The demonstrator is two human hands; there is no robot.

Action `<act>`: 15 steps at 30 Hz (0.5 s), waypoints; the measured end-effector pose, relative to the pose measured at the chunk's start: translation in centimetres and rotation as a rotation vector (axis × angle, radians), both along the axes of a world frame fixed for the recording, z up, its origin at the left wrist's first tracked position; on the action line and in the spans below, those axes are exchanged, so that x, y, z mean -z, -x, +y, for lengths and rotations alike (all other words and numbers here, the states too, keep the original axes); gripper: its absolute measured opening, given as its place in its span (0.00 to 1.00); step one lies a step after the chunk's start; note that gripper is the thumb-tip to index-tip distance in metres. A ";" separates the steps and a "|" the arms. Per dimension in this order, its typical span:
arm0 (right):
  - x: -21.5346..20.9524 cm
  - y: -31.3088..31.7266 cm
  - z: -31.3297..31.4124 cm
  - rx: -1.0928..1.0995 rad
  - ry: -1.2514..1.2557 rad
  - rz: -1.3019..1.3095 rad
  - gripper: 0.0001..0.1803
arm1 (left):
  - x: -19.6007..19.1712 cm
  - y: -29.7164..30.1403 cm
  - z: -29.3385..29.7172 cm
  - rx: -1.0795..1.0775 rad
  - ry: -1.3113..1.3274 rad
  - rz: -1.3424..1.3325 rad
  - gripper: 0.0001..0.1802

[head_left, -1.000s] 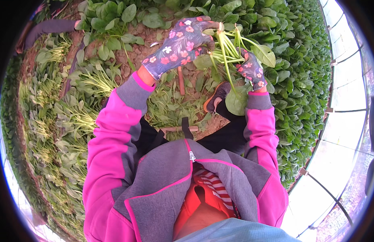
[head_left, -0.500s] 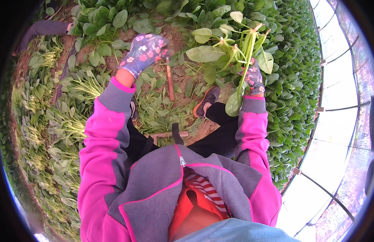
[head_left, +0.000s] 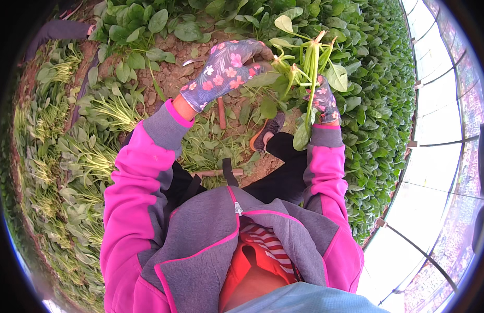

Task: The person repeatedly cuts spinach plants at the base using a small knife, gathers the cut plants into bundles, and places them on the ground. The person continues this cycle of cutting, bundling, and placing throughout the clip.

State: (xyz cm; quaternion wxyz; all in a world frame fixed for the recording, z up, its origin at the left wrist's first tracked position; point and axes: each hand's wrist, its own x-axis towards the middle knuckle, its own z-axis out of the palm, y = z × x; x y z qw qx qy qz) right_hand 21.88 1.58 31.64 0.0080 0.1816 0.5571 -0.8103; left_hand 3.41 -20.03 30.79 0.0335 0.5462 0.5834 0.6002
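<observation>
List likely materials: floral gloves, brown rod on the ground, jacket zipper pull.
Floral gloves: probably thin fabric, matte; soft creases suggest it, any coating unclear.
Brown rod: likely wood, dull; reddish-brown colour hints so, grain not resolvable.
Zipper pull: probably metal, shiny; silvery look.

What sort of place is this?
Probably a greenhouse or growing tunnel: dense leafy plants grow on the right, loose green bunches lie on the left, and a pale wall with dark ribs stands at far right.
</observation>
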 end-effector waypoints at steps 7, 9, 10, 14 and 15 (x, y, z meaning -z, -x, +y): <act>-1.4 -0.9 -1.5 0.026 -0.708 -0.301 0.25 | -1.9 2.1 -1.0 -0.005 0.239 0.067 0.10; -0.8 -0.8 -0.9 -0.007 -0.636 -0.260 0.24 | -2.2 2.4 -1.4 0.164 0.349 -0.219 0.14; -0.2 -0.7 -0.6 -0.041 -0.606 -0.211 0.25 | -2.2 2.3 -1.4 0.257 0.393 -0.244 0.15; 2.1 -1.1 0.7 -0.069 -0.599 -0.198 0.25 | -0.7 1.2 -0.7 0.345 0.342 -0.166 0.19; 2.5 -1.4 1.1 -0.093 -0.646 -0.195 0.25 | -0.3 1.0 -0.4 0.359 0.377 -0.187 0.19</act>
